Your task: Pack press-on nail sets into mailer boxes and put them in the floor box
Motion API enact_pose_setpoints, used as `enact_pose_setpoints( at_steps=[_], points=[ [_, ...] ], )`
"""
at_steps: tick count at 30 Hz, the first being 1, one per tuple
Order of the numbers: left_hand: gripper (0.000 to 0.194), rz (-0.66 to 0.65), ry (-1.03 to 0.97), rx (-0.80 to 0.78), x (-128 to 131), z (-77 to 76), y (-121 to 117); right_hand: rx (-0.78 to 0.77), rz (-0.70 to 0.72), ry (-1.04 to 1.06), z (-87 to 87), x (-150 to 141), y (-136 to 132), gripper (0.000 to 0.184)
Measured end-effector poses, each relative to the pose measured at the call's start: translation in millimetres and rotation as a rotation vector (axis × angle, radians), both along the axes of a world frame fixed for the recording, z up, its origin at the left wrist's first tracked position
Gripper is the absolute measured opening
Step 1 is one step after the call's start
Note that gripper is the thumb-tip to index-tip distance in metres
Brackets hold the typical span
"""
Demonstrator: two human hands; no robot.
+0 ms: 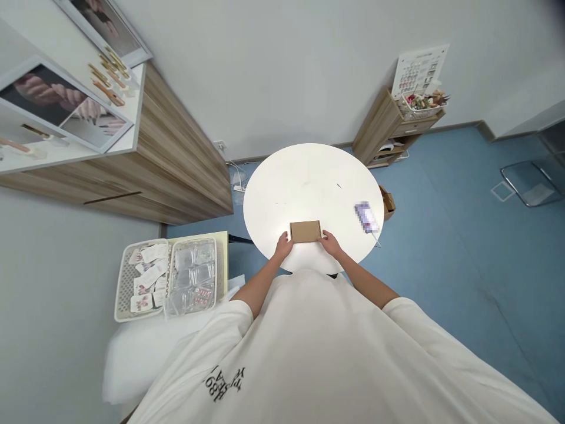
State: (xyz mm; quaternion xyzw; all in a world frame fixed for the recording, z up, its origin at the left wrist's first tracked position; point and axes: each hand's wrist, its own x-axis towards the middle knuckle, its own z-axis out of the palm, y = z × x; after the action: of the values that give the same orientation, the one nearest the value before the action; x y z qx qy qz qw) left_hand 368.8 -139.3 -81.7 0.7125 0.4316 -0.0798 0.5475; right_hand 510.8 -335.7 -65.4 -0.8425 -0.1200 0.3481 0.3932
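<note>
A small brown cardboard box (305, 231), lid closed, is at the near side of the round white table (300, 171). My left hand (283, 245) holds the box by its left end. At the opposite end, my right hand (329, 242) grips the near right corner, thumb and fingers close around it. Whether the box rests on the tabletop or is slightly lifted, I cannot tell.
A phone-like item (366, 217), blurred out, lies at the table's right with a cable. Two white baskets (118, 288) with cards and clear cases stand left. A wooden cabinet (185, 147) rises at left; a small shelf unit (375, 126) stands behind right.
</note>
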Motion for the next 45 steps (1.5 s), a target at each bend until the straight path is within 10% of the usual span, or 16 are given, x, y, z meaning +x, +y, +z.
enact_pose_setpoints(
  at_steps=[18,29,39,45],
  points=[
    [0.068,-0.006,-0.305,-0.081,75,46.2,-48,0.276,-0.089,0.007,32.6,63,-40,0.065],
    [0.068,-0.165,-0.360,-0.025,197,70.0,-164,0.339,-0.263,-0.103,48.7,169,-167,0.062],
    [0.069,-0.292,-0.325,0.019,297,81.1,-287,0.292,-0.443,-0.144,28.6,238,-295,0.065],
    [0.070,-0.426,-0.396,0.105,385,105.2,-316,0.310,-0.542,-0.156,44.5,292,-326,0.073]
  ],
)
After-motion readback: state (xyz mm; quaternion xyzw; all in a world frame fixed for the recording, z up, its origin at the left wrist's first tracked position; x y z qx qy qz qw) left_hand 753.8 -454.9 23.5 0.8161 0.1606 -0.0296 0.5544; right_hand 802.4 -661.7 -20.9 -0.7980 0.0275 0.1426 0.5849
